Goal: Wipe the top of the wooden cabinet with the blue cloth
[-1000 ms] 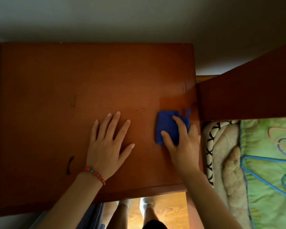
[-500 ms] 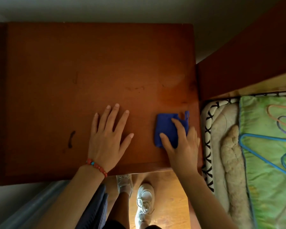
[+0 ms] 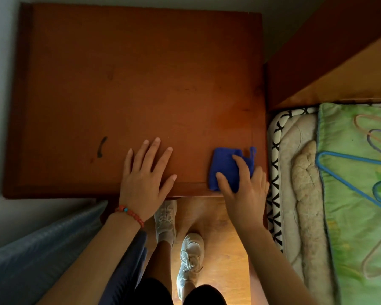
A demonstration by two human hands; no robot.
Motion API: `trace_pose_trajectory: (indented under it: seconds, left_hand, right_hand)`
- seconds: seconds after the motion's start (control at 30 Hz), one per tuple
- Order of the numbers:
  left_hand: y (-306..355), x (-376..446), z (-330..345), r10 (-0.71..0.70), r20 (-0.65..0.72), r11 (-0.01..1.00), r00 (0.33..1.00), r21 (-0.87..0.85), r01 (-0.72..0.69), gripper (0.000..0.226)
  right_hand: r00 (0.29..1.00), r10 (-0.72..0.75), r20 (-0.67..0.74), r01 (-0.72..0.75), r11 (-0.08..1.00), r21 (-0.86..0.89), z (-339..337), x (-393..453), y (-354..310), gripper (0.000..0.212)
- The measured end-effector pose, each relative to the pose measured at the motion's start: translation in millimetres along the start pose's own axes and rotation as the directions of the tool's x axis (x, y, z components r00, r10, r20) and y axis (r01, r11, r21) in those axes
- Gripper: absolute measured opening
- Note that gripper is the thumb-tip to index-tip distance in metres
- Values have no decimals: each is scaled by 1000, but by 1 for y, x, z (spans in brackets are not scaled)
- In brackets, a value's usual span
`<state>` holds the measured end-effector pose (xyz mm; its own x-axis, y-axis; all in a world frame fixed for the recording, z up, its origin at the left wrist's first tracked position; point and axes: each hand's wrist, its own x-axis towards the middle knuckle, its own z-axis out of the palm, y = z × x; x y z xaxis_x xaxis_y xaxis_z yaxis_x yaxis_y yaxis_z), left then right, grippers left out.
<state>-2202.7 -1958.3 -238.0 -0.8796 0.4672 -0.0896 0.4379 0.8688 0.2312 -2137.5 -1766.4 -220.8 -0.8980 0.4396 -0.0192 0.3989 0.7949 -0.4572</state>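
Left hand (image 3: 144, 177): flat on cabinet top, palm down, fingers spread wide, holding nothing; red bead bracelet (image 3: 130, 213) at wrist.
Right hand (image 3: 243, 190): pressed down on blue cloth (image 3: 226, 166), thumb + index fingers on top of it, rest of hand past near edge of top; cloth pinned under fingers, not lifted.
Cloth pos: near-right corner of wooden cabinet (image 3: 141, 73) top, folded into small pad, lower edge at front lip, a loose tab sticking up at its right side. Well apart from left hand, bare wood betw. them.
Hands rel.: both at front edge, left approx. mid-width, right by the right side.
Surface: reddish-brown wood, mostly bare; dark curved mark (image 3: 101, 147) left of left hand; faint scuffs further back. Lit warmer toward right, dim at left.
Room: pale wall behind and left of cabinet. Right of it a mattress (image 3: 295, 150) w/ black-and-white patterned edge, just beside cabinet side; green cover (image 3: 350, 194) on it w/ coloured hangers (image 3: 350, 159) lying on top. Wooden board (image 3: 339, 51) angled at upper right.
Below: wood floor (image 3: 220, 227), person's white sneakers (image 3: 189, 256), dark shorts. Blue-grey ribbed sheet (image 3: 42, 249) at lower left.
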Motion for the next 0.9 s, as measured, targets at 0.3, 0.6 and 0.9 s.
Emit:
trace_pose_trajectory:
  seconds: [0.3,0.6,0.9]
  left_hand:
    - [-1,-3,4,6,-27,1000,1000,-14,-6,57]
    - [4,-15,6,-38,-40,999,998,-14,38,57]
    - [2,-45,19,-18,-93,1000,996,2,18,53]
  right_hand:
    - [1000,9,-26,-9,1000,-11,0,29,4,60]
    - [998,63,-16,-62,998,21,-8,-18,13,57]
    - [996,-88,10,88,996,18,10,-24,-8,56]
